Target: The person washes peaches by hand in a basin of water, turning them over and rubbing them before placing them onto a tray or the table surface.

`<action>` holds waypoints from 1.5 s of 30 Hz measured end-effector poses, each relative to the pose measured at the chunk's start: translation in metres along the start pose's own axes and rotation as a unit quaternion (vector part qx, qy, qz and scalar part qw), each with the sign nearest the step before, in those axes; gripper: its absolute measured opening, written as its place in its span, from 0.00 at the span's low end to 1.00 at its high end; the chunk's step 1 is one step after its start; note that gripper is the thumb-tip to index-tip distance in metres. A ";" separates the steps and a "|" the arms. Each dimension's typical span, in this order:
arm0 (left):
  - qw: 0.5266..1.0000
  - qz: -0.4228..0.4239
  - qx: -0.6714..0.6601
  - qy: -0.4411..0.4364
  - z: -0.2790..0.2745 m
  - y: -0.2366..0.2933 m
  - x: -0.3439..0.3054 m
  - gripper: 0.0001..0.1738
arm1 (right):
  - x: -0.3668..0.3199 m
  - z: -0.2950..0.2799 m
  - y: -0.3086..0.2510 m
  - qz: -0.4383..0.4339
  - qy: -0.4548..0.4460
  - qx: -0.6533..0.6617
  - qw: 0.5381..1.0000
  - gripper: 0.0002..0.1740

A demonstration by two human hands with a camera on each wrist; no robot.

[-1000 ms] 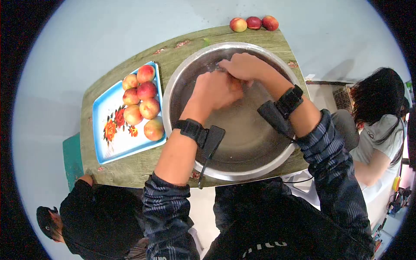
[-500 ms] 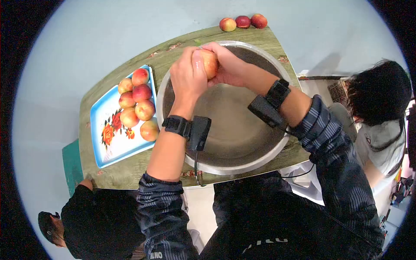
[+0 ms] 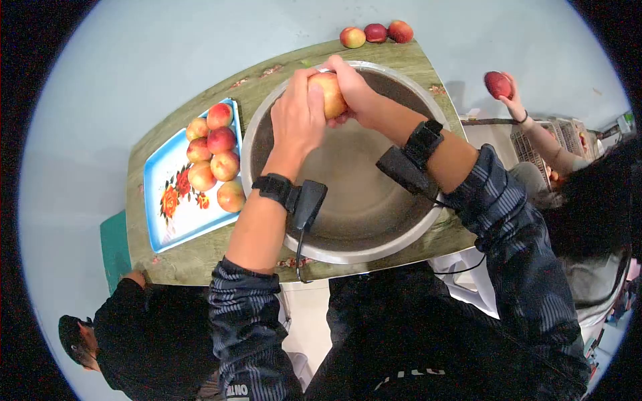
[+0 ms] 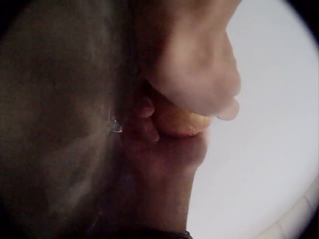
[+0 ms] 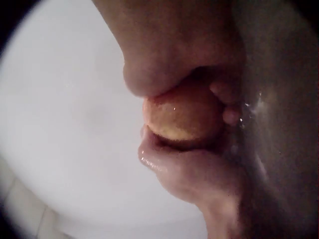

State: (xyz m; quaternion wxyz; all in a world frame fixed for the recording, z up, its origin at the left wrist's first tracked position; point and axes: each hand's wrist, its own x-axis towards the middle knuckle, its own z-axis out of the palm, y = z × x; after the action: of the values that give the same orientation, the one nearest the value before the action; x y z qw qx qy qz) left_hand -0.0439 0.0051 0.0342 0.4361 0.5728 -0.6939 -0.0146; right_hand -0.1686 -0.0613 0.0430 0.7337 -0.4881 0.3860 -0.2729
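A wet yellow-red nectarine [image 3: 328, 93] sits between my two hands, over the far left part of a large metal basin [image 3: 361, 255]. My left hand [image 3: 297, 113] grips it from the left, and its thumb lies along the fruit. From the other side my right hand [image 3: 358, 97] curls round it. The left wrist view shows the nectarine [image 4: 182, 121] partly covered by both hands. More of the wet skin of the nectarine [image 5: 187, 117] shows in the right wrist view. Cloudy water [image 3: 368, 187] lies in the basin.
Left of the basin, a blue-rimmed flowered tray [image 3: 160, 237] holds several nectarines [image 3: 221, 140]. Three more nectarines [image 3: 376, 33] stand at the table's far edge. One person [image 3: 154, 327] is at the lower left. At right another person's hand [image 3: 513, 103] holds up a dark red fruit [image 3: 497, 85].
Both my hands have risen from down in the basin to its far left rim, bringing the nectarine into sight. At right, the other person has lifted a dark red fruit.
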 end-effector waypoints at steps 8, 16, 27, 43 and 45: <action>0.994 -0.061 -0.037 0.082 0.014 -0.023 0.004 0.19 | 0.025 0.001 0.037 -0.336 0.185 -0.305 0.872 0.28; 0.996 -0.063 0.027 0.054 0.003 -0.004 0.001 0.22 | 0.041 -0.002 0.024 -0.242 0.141 -0.237 0.930 0.31; 0.989 -0.047 0.131 -0.039 -0.007 0.007 0.002 0.27 | 0.013 0.004 0.006 -0.027 0.035 -0.025 0.999 0.37; 0.969 0.018 0.210 -0.126 -0.007 0.020 0.004 0.53 | 0.020 -0.020 -0.005 -0.136 0.160 -0.458 0.864 0.28; 0.965 -0.018 0.218 -0.145 -0.009 0.023 0.004 0.53 | 0.021 -0.021 0.002 -0.196 0.173 -0.468 0.844 0.30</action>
State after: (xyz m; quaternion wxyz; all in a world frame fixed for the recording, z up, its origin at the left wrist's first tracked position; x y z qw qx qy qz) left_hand -0.0555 0.0141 0.0541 0.1954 0.6578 -0.7259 0.0462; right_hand -0.1741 -0.0873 0.0304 0.2705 -0.7837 0.4850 -0.2782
